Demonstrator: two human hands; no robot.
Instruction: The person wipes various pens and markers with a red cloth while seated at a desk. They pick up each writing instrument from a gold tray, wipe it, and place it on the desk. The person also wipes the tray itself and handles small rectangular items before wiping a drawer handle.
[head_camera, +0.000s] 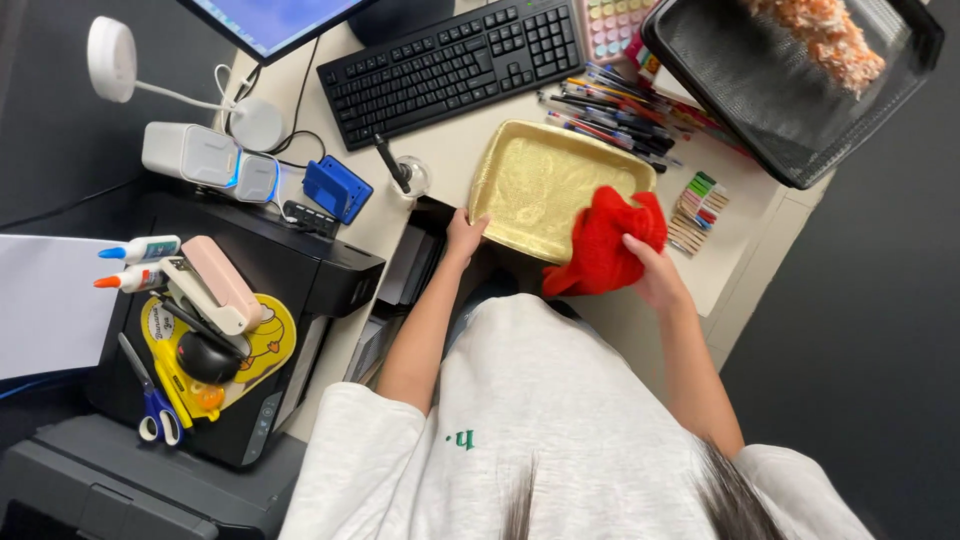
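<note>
Head view, left to right: scissors, a stapler and glue sticks lie on a black printer beside the desk. The left hand pinches the near left corner of a gold tray at the desk's front edge, thumb on the rim. This tray is bare inside, its long axis running along the desk edge. Over its near right corner, the right hand clutches a red cloth pressed to the rim. Pens lie behind it; a black tray at the desk's far right corner holds something orange.
</note>
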